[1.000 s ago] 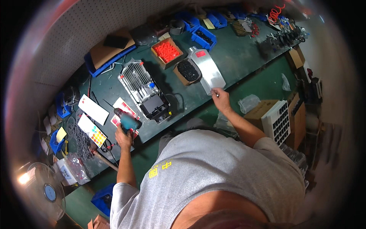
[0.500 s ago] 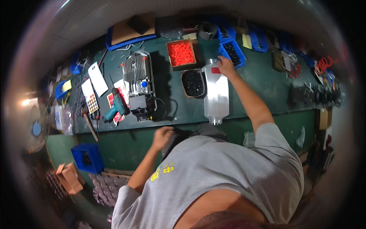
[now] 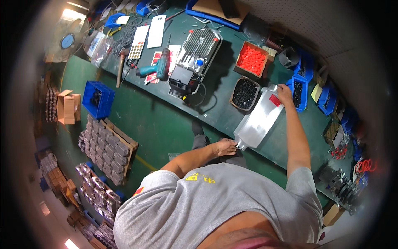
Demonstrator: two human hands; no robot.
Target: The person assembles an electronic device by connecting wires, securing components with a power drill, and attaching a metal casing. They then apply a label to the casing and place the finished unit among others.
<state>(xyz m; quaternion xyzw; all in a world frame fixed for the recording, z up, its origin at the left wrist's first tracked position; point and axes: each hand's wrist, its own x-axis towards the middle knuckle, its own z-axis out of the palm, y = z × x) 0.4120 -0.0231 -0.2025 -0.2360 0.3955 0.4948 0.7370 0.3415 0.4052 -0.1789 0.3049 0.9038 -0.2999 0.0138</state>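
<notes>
Both hands are working one piece here: a silver metal cover (image 3: 259,118) with a red label (image 3: 274,100) is lying slantwise along the near part of the bench (image 3: 273,143), its narrow end reaching the front edge. The right hand (image 3: 284,93) is grasping the far end, its grip wrapping the corner beside that label. Down at the near end, the left hand (image 3: 226,147) is pinching the narrow tip, its grip closing on the metal right in front of the person's lap.

Just left of the cover, an open cardboard box is holding small black parts (image 3: 245,93); directly behind it, another is brimming with red caps (image 3: 252,59). On the right, a blue bin (image 3: 305,93) is sitting just beyond the right hand, carrying more dark pieces.

Farther left, a finned metal unit (image 3: 199,50) is showing a blue knob (image 3: 200,62) and throwing its shadow across the bench. Next to it a teal cordless drill (image 3: 159,68) is resting over red-and-white sheets, its bit pointing away from the person. A hammer (image 3: 121,68) is poking its handle past the bench edge, near a sheet of round stickers (image 3: 139,41). Below, on the green floor (image 3: 153,116), a blue crate (image 3: 105,106) is standing beside stacked grey metal parts (image 3: 103,147).
</notes>
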